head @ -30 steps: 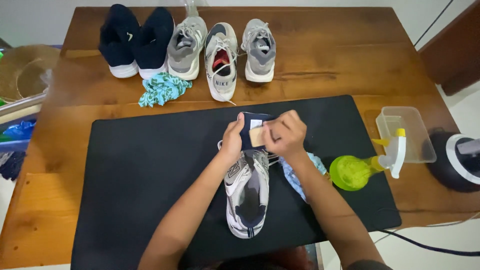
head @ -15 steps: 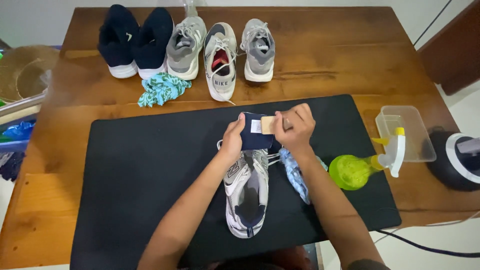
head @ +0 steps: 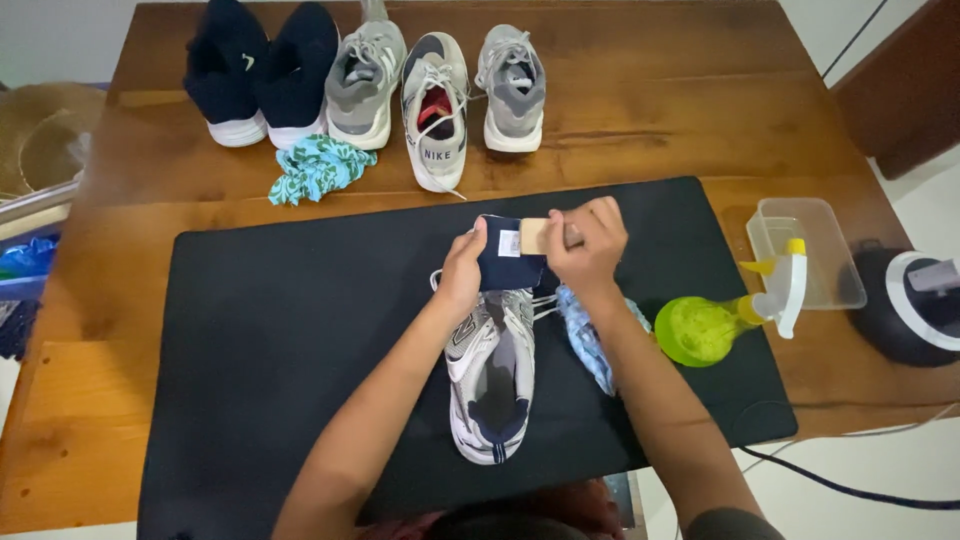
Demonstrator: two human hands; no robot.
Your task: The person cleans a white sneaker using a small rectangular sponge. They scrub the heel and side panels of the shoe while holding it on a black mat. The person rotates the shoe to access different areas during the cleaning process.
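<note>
Black mat (head: 250,330): spread over the wooden table (head: 700,110), work zone for the whole job.
Sneaker (head: 490,375): grey and white, lying on the mat, toe toward the camera, heel end up between both hands. Only shoe on the mat.
Tongue (head: 503,250): navy, pulled up and back out of the shoe, label side showing.
Left hand (head: 462,272): fingers curled, pinching the left edge of the tongue, holding it taut.
Right hand (head: 588,245): fingers closed around a small tan brush (head: 535,235), pressed to the right side of the tongue. Bristles hidden, so can't tell how hard the contact is.
Laces (head: 545,300): loose, trailing off to the right of the shoe.
Blue cloth (head: 590,335): crumpled on the mat just right of the shoe, under the right forearm.
Spray bottle (head: 720,320): green, white trigger, lying on its side at the mat's right edge, nobody touching it.
Clear tub (head: 805,250): on the table just past the bottle.
Back row: two navy shoes (head: 260,65) and three grey sneakers (head: 435,85) lined up at the far edge, off the mat. Teal rag (head: 318,168) bunched in front of them.
Progress, best guess: early-to-mid. One shoe in hand, scrubbing at the tongue, rest of that upper not obviously wet or foamy. Row at the back looks untouched, can't tell clean from dirty at this range. Probably plenty left.
</note>
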